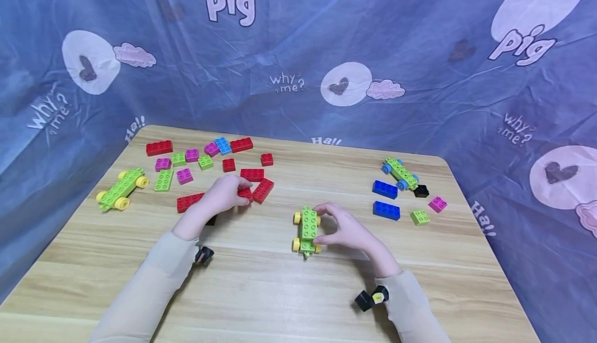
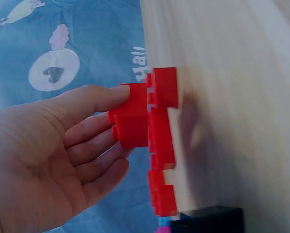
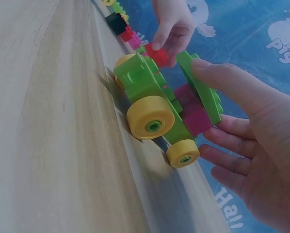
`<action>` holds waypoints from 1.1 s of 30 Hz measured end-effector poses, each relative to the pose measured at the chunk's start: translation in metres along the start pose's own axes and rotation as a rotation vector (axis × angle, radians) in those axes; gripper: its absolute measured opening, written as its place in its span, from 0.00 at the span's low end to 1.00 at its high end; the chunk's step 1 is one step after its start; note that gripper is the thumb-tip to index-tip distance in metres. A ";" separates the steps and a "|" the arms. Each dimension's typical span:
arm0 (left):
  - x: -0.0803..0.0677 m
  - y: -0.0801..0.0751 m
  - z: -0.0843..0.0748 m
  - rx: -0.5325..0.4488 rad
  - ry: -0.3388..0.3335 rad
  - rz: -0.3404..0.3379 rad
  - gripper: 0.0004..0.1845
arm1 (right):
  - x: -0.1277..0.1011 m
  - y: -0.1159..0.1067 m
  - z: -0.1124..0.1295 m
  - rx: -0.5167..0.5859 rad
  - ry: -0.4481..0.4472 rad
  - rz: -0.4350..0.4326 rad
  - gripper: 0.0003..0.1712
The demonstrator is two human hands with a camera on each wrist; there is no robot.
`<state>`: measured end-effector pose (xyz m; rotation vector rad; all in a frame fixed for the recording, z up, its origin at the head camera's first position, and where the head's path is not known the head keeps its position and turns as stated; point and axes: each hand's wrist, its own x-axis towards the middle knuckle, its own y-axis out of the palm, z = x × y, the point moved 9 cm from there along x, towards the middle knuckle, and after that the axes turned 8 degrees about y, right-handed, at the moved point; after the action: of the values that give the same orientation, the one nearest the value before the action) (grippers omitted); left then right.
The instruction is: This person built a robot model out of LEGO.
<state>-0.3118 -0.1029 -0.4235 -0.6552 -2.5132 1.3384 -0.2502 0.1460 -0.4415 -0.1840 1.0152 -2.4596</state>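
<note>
My left hand [image 1: 226,194] pinches a red building brick [image 2: 133,130] between thumb and fingers, at the front of a group of other red bricks. Near the table's middle stands a green toy car base [image 3: 144,80] with yellow wheels [image 3: 150,116]. A magenta brick [image 3: 193,112] sits on this base, topped by a long green brick [image 1: 310,223], which looks slanted against the base in the right wrist view. My right hand [image 1: 344,226] grips the green brick from the right, its thumb at the near end and fingers at the far end.
Left stands another green car base [image 1: 122,189] with yellow wheels, near scattered red, magenta and green bricks. Far right are a blue-wheeled car base [image 1: 400,173], two dark blue bricks [image 1: 386,210], a black brick [image 1: 421,191], a magenta brick [image 1: 438,204] and a green brick [image 1: 420,217].
</note>
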 end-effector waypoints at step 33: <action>0.019 0.004 -0.122 -0.115 0.309 -0.151 0.26 | 0.007 -0.037 0.026 0.091 -0.028 -0.312 0.26</action>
<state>-0.2791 -0.0025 -0.3588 -0.6265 -2.3466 0.9655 -0.2623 0.1494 -0.3971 -0.3700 0.9187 -2.7675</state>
